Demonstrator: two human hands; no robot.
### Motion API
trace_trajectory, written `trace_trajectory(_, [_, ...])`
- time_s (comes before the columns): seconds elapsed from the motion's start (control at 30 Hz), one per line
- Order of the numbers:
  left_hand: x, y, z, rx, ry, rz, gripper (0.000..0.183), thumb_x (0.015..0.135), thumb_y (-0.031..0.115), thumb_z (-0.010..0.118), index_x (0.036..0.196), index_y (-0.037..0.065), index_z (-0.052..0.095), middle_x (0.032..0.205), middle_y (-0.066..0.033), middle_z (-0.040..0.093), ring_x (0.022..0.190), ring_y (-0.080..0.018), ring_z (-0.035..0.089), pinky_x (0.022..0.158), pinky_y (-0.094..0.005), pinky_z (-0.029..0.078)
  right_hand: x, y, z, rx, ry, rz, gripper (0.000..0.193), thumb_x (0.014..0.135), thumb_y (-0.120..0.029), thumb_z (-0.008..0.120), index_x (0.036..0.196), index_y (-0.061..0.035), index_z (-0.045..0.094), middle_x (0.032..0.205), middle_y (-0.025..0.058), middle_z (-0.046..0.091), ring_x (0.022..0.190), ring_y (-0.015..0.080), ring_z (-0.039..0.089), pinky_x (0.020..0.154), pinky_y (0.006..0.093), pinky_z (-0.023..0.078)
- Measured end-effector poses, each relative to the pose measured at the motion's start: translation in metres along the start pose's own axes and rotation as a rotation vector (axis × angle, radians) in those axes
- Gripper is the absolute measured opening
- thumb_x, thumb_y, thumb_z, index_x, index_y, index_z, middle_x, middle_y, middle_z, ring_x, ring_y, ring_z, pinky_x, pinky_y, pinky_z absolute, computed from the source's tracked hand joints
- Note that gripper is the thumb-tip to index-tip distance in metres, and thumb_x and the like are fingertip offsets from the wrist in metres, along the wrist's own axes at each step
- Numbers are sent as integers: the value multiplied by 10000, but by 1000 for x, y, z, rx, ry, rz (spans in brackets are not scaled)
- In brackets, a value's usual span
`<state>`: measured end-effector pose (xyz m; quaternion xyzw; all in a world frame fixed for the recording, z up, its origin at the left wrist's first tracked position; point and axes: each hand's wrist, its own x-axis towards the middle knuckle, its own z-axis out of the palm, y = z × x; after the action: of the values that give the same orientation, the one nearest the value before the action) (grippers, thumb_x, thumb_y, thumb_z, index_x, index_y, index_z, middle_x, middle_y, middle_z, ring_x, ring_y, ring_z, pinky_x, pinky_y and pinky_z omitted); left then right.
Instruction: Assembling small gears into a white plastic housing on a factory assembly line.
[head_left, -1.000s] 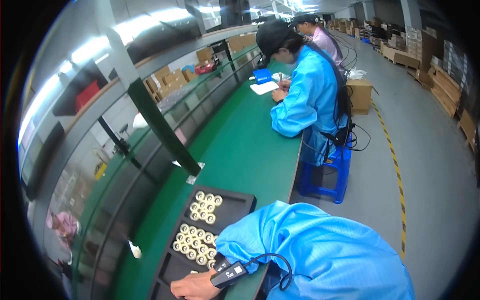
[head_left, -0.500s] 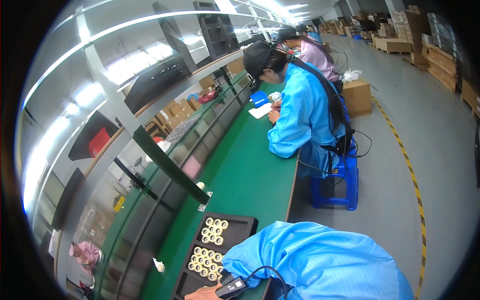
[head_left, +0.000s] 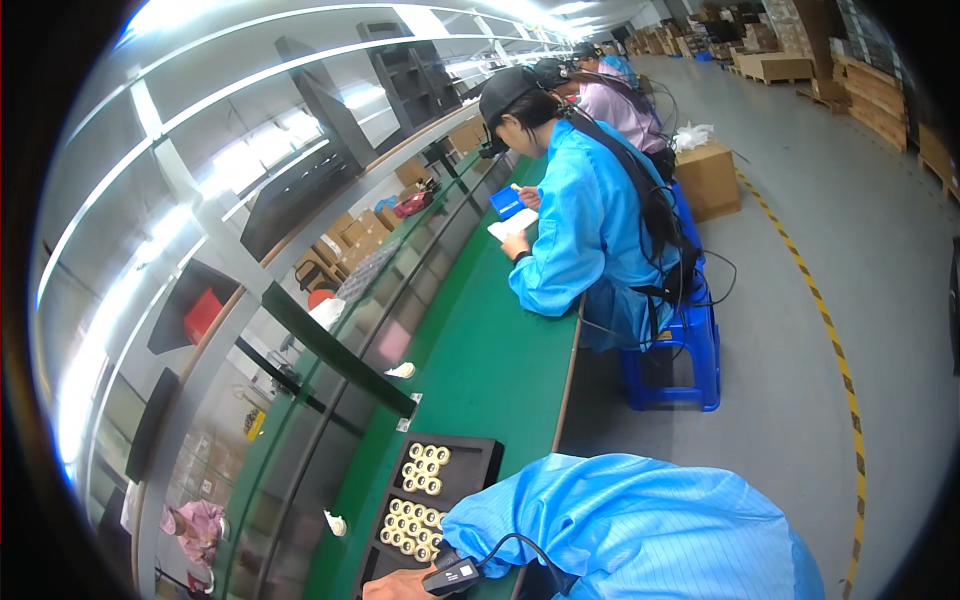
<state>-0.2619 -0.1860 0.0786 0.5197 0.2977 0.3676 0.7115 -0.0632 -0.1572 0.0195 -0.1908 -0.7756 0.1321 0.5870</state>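
A black tray lies on the green bench at the lower middle. It holds several small cream round parts in rows. My right hand rests at the tray's near edge, cut off by the bottom of the picture, so its fingers are hidden. A black device with a cable sits at its wrist. My blue sleeve fills the lower right. My left hand is out of view.
A person in a blue coat sits on a blue stool further along the bench, hands on white paper. More seated people are beyond. A cardboard box and a striped floor line lie to the right.
The view has swung upward, so the tray and my hand sit lower in the picture. My hand stays at the tray's near edge.
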Motion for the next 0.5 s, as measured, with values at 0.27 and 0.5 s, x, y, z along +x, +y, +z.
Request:
trace_trajectory(0.27, [17, -11, 25, -321, 97, -54, 256, 982, 115, 548, 1187, -38, 558, 980, -65, 608, 835, -112, 557, 748, -218, 462, 1, 15, 2, -14, 78, 26, 374, 814, -312, 720, 1076, -57, 643, 993, 126, 646, 930, 308, 633, 771, 382, 519])
trace_trajectory(0.5, [15, -19, 17, -226, -29, -22, 311, 1007, 207, 510, 1199, -34, 559, 1120, -103, 607, 1011, -171, 563, 881, -271, 463, 3, 11, 3, -14, 210, 11, 240, 805, -244, 676, 964, -70, 627, 906, 123, 604, 851, 302, 619, 714, 391, 509])
